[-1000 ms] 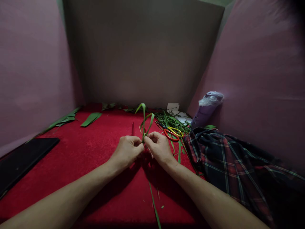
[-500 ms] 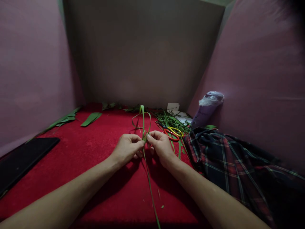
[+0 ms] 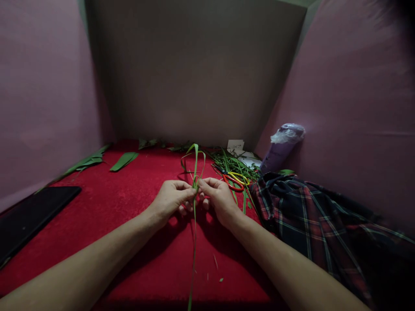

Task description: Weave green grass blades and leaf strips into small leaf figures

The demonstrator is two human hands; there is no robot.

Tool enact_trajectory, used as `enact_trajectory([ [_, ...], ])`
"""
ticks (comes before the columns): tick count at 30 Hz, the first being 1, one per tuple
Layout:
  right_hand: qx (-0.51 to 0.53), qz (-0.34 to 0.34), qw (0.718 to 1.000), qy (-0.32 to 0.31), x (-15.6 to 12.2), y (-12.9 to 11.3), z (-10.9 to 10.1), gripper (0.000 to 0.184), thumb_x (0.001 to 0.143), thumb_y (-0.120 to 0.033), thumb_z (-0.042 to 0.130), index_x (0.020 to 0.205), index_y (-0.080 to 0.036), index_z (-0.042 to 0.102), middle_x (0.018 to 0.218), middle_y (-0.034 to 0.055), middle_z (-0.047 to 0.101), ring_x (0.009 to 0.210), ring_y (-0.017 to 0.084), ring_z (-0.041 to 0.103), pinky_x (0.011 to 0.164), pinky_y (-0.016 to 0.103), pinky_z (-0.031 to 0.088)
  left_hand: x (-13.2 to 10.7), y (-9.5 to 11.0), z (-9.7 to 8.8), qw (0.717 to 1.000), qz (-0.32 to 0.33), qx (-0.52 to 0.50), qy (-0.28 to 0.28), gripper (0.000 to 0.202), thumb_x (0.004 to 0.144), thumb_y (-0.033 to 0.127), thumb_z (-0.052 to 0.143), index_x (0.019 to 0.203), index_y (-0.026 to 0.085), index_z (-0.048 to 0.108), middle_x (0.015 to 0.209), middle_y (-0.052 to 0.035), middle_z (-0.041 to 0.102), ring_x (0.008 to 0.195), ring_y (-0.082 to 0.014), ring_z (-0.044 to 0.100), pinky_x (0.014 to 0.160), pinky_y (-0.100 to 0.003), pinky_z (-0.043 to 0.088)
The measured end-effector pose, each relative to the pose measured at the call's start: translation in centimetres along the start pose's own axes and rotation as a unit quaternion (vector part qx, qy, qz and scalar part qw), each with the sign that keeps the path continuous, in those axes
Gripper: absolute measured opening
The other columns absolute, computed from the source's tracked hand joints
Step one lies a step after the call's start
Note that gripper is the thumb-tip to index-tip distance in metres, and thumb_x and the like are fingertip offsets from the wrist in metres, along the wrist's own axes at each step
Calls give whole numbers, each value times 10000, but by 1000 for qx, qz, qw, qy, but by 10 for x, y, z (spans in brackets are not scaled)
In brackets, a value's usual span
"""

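Observation:
Both hands meet over the red cloth (image 3: 142, 242), pinching a long green leaf strip (image 3: 196, 162) bent into loops. My left hand (image 3: 171, 198) is closed, its thumb and forefinger on the strip from the left. From the right, my right hand (image 3: 216, 196) grips the same strip between thumb and forefinger. The loops rise above the fingertips, and one long tail hangs down toward the near edge. The spot where the strip crosses is partly hidden by the fingers.
Scissors (image 3: 238, 181) with red and yellow handles lie by a pile of cut green strips (image 3: 230, 162). A plaid shirt (image 3: 301, 216) and a plastic-topped purple container (image 3: 275, 151) are on the right. Leftward are a broad leaf (image 3: 124, 161) and a black flat object (image 3: 35, 216).
The strip's hanging tail has swung left, from slanting right to nearly straight down. The upper loops have shifted slightly, and both hands keep their pinch at nearly the same place.

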State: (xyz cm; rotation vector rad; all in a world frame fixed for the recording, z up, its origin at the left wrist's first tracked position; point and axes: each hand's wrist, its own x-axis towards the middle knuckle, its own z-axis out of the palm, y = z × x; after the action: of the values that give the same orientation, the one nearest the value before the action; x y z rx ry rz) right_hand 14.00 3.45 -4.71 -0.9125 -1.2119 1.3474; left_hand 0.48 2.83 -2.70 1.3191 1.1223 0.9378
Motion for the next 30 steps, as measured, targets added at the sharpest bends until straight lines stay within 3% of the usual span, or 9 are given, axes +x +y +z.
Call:
enact_trajectory([
  [5,-81,-12,996,29,-1,1,3,290,668,-382,623,597,-147,468,465,-47,464,320,44,364,293,154,271,1,0,3,999,4,17,28,178,656,260,600,576,125,517,453,7,527,364,-70,460,341,-170,341],
  [11,-78,-21,997,17,2,5,2,236,696,-343,572,600,-154,469,461,-63,446,303,47,357,284,164,277,2,-1,2,999,10,16,48,184,633,276,612,574,126,521,435,21,515,360,-73,457,333,-168,337],
  [20,-68,-23,997,-20,1,4,1,247,705,-349,561,599,-159,444,457,-62,435,304,43,357,294,159,263,4,-4,-2,1000,13,11,22,219,648,313,623,594,119,536,480,-10,559,389,-71,476,364,-166,350],
  [30,-79,-15,997,-11,1,4,4,216,711,-332,543,615,-155,465,460,-60,457,290,43,362,287,159,273,5,-4,-3,999,21,-13,42,200,622,292,645,584,125,541,418,25,512,344,-61,440,336,-161,360],
])
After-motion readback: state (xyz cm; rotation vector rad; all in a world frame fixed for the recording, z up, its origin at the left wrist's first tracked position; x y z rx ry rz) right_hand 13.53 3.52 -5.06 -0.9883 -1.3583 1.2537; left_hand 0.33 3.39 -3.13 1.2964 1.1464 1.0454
